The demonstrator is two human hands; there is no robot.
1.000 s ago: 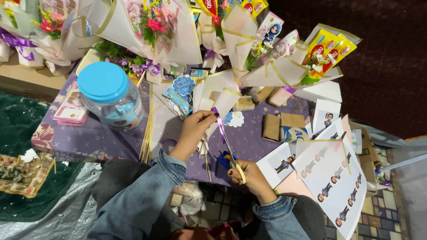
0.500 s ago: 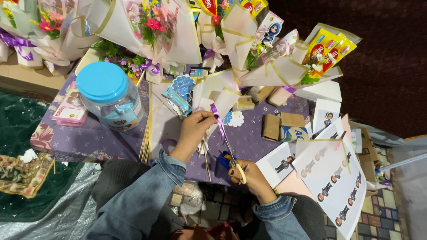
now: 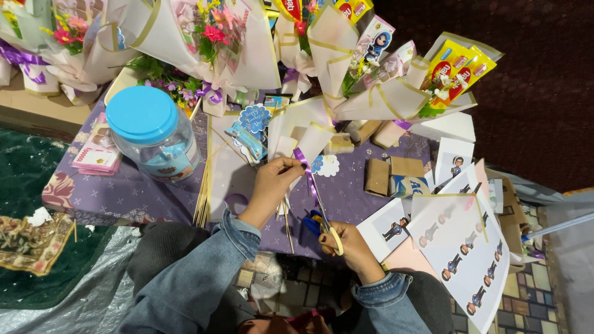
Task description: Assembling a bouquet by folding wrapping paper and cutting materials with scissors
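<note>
Over purple table, near its front edge: pinching and cutting purple ribbon.
Left hand closing fingertips on ribbon's upper end, long axis slanting down-right toward scissors; right hand gripping their handles, blades pointing up-left along ribbon.

A clear jar with a blue lid stands on the purple-clothed worktop. Wrapped bouquets crowd the far edge, sheets of cartoon figures lie right (overlapping), wooden sticks near the jar.
</note>
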